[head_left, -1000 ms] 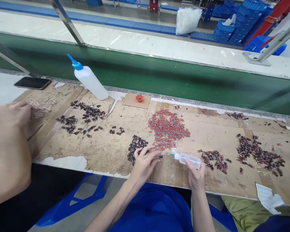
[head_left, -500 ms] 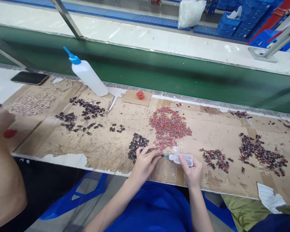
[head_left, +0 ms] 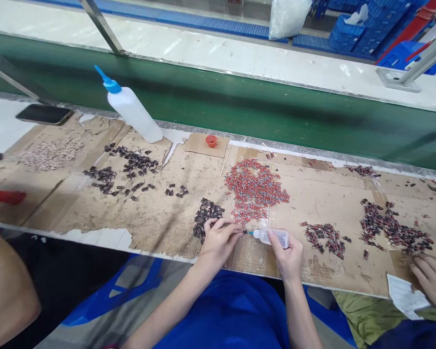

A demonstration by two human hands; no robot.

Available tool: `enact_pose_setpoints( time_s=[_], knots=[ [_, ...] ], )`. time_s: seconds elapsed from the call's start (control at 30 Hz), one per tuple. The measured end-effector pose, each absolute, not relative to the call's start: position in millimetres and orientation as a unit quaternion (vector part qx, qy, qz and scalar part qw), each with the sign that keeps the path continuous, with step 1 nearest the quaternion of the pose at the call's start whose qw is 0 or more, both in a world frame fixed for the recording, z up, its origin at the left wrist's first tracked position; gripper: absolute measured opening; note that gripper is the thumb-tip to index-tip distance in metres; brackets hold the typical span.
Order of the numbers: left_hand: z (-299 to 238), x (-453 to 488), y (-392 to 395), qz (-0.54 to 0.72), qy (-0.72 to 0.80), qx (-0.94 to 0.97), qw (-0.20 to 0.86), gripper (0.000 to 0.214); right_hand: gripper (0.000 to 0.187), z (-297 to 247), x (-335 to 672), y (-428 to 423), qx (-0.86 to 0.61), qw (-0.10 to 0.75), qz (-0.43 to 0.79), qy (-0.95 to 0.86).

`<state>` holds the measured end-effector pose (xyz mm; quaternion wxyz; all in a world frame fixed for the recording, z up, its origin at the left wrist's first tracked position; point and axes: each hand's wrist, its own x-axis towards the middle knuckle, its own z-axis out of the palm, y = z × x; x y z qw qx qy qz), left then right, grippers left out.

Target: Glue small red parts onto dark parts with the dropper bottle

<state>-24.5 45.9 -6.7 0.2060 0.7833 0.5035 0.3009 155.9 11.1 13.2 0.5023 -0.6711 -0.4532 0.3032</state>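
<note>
My left hand [head_left: 218, 237] pinches a small dark part at the near edge of the cardboard-covered bench [head_left: 160, 223]. My right hand [head_left: 287, 254] grips a small clear squeeze bottle [head_left: 274, 237] with a blue nozzle, whose tip touches the part in my left fingers. Just behind my left hand lies a heap of dark parts [head_left: 206, 213]. A pile of red parts [head_left: 254, 189] lies beyond both hands. Right of the bottle sits a small cluster of dark-and-red parts [head_left: 325, 238].
A big white squeeze bottle [head_left: 132, 109] with a blue tip leans at the back left, a phone [head_left: 44, 115] beside it. A red cap [head_left: 211, 141] sits on a cardboard scrap. A green conveyor belt [head_left: 261, 114] runs behind. Other people's arm [head_left: 3, 286] and hand [head_left: 434, 281] flank me.
The bottle tip has come up against the part in my left fingers. The arm on the left has drawn back, and another person's hand has come in at the lower right.
</note>
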Motion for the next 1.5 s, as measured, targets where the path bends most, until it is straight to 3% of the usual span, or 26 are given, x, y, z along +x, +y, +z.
enact_pose_setpoints(
  time_s=[0.63,0.93,1.07,1.23,1.3,1.5],
  knots=[
    [-3,-21,42,0.307,0.524,0.772,0.190,0.015,0.030,15,156,12,-0.675,0.494,0.313,-0.450],
    [-11,-19,43,0.304,0.527,0.767,0.204,0.016,0.029,6,176,6,-0.681,0.556,0.257,-0.400],
    [-17,-26,42,0.287,0.516,0.775,0.225,0.026,0.033,14,197,0,-0.713,0.469,0.194,-0.483],
    [-14,-42,38,0.283,0.521,0.765,0.251,0.030,0.017,35,178,9,-0.697,0.393,-0.070,-0.595],
    [-8,-47,38,0.269,0.525,0.766,0.256,0.030,0.009,36,156,15,-0.663,0.372,-0.059,-0.647],
    [10,-58,39,0.250,0.534,0.764,0.264,0.031,0.009,21,110,31,-0.706,0.241,0.000,-0.666]
  ],
)
